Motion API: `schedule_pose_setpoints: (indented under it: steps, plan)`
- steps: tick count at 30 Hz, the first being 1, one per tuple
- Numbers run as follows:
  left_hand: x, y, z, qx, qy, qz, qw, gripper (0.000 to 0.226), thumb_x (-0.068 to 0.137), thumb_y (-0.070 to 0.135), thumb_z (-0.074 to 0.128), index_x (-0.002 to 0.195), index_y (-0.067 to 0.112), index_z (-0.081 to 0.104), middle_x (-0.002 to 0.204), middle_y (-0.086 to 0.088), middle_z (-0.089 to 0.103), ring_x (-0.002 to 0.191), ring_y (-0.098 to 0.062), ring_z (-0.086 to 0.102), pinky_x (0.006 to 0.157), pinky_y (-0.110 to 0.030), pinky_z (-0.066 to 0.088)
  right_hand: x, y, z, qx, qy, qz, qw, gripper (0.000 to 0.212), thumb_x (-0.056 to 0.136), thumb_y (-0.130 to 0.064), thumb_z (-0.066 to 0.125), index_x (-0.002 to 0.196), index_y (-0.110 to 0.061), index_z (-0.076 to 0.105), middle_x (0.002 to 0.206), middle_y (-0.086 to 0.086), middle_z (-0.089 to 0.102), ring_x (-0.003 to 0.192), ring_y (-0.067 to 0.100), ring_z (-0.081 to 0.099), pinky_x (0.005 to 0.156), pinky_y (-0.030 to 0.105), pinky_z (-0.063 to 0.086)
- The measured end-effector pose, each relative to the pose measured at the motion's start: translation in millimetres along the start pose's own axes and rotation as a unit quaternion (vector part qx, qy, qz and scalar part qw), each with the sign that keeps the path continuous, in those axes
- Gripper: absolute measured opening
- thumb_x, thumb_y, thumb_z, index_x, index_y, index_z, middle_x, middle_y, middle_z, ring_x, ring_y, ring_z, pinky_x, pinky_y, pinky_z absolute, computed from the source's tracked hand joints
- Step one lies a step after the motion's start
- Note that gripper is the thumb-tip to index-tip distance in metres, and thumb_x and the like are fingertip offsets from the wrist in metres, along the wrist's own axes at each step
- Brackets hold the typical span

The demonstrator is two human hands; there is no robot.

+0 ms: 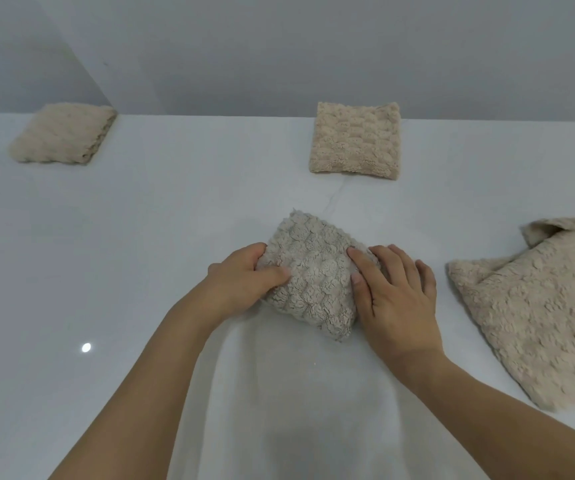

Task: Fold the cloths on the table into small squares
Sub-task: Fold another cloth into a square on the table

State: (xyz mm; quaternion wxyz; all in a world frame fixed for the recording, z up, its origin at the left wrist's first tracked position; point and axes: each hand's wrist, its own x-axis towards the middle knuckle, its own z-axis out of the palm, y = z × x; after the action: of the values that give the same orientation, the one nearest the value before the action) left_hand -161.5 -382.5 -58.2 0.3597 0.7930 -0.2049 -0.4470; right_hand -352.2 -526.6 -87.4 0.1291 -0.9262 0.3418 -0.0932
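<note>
step: squaring the final fold | grey cloth (310, 278) mid-bench (140, 237), folded small | left hand (244, 277) pinches its left edge, steadying | right hand (396, 292) spread flat on right side, pressing layers down | two squares done behind, one larger cloth (538, 306) waiting right

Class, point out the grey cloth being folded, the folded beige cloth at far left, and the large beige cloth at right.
Grey textured cloth (313, 282): head view, centre.
Folded beige cloth (62, 133): head view, top face.
Large beige cloth (538, 313): head view, middle.
</note>
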Motion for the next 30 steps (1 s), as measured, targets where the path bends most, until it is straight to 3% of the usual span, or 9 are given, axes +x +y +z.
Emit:
schedule_pose_setpoints:
  steps: [4,7,10,13,19,21,25,27,30]
  plan:
    - [-10,-4,-6,-0.074,-0.043,0.038,0.996,0.043,0.07,0.04,0.071,0.108,0.019,0.065,0.115,-0.012,0.07,0.113,-0.032,0.064,0.107,-0.054,0.041,-2,0,1,0.016,0.06,-0.011,0.998,0.039,0.1,-0.036,0.038,0.134,-0.025,0.051,0.115,-0.005,0.054,0.113,0.02,0.044,0.108,0.044,0.028]
    - [-10,-6,-2,-0.035,0.003,0.037,0.999,0.038,0.066,0.052,0.067,0.095,0.028,0.061,0.11,-0.022,0.065,0.108,-0.039,0.061,0.102,-0.061,0.042,-3,1,4,-0.003,0.064,-0.007,0.998,0.044,0.098,-0.039,0.038,0.134,-0.019,0.053,0.111,-0.001,0.055,0.107,0.024,0.045,0.104,0.042,0.029]
    - [-11,-4,7,0.044,0.075,0.016,0.996,0.033,0.072,0.064,0.057,0.089,0.036,0.059,0.091,-0.008,0.068,0.108,-0.031,0.055,0.095,-0.052,0.047,-2,1,5,-0.016,0.053,-0.001,0.998,0.043,0.098,-0.041,0.034,0.13,-0.022,0.055,0.111,0.001,0.051,0.106,0.026,0.044,0.104,0.042,0.027]
    - [-13,-2,19,0.065,0.131,0.045,0.988,0.032,0.088,0.056,0.054,0.088,0.024,0.057,0.087,-0.013,0.065,0.11,-0.027,0.046,0.094,-0.043,0.046,-1,0,6,-0.012,0.059,-0.001,0.998,0.037,0.099,-0.039,0.034,0.123,-0.022,0.056,0.115,0.001,0.049,0.108,0.026,0.043,0.104,0.041,0.026]
    - [-8,-11,31,0.047,0.224,0.086,0.97,0.021,0.09,0.052,0.056,0.095,0.032,0.058,0.087,0.004,0.063,0.111,-0.019,0.037,0.094,-0.048,0.046,-1,3,6,0.018,0.067,-0.002,0.998,0.03,0.099,-0.035,0.035,0.099,-0.017,0.059,0.115,-0.001,0.052,0.109,0.023,0.043,0.104,0.037,0.025]
    - [-10,-14,33,0.085,0.273,0.131,0.949,0.022,0.091,0.045,0.06,0.107,0.032,0.056,0.098,0.012,0.057,0.105,-0.01,0.035,0.1,-0.046,0.038,-2,3,6,0.023,0.058,-0.005,0.998,0.036,0.099,-0.037,0.032,0.092,-0.017,0.061,0.118,-0.001,0.053,0.113,0.023,0.043,0.106,0.038,0.024]
    - [-37,-15,45,0.186,0.403,0.319,0.837,0.028,0.085,0.029,0.06,0.111,0.019,0.054,0.112,0.0,0.048,0.105,-0.02,0.045,0.093,-0.035,0.03,-1,4,5,0.014,0.041,-0.002,0.999,0.047,0.098,-0.044,0.029,0.076,-0.018,0.062,0.123,-0.001,0.051,0.117,0.024,0.041,0.108,0.038,0.019]
    - [-54,-23,66,0.222,0.351,0.381,0.826,0.036,0.077,0.037,0.065,0.107,0.018,0.056,0.113,-0.003,0.048,0.11,-0.019,0.046,0.094,-0.035,0.032,-1,4,5,-0.001,0.033,-0.008,0.999,0.048,0.098,-0.046,0.03,0.072,-0.019,0.061,0.125,-0.001,0.05,0.119,0.024,0.041,0.108,0.038,0.018]
    - [-61,-36,94,0.328,0.279,0.364,0.826,0.041,0.07,0.044,0.071,0.103,0.021,0.065,0.114,-0.003,0.057,0.105,-0.027,0.053,0.094,-0.041,0.036,0,4,5,-0.014,0.029,-0.015,0.999,0.046,0.097,-0.046,0.033,0.069,-0.019,0.058,0.126,0.0,0.049,0.119,0.026,0.04,0.107,0.038,0.018]
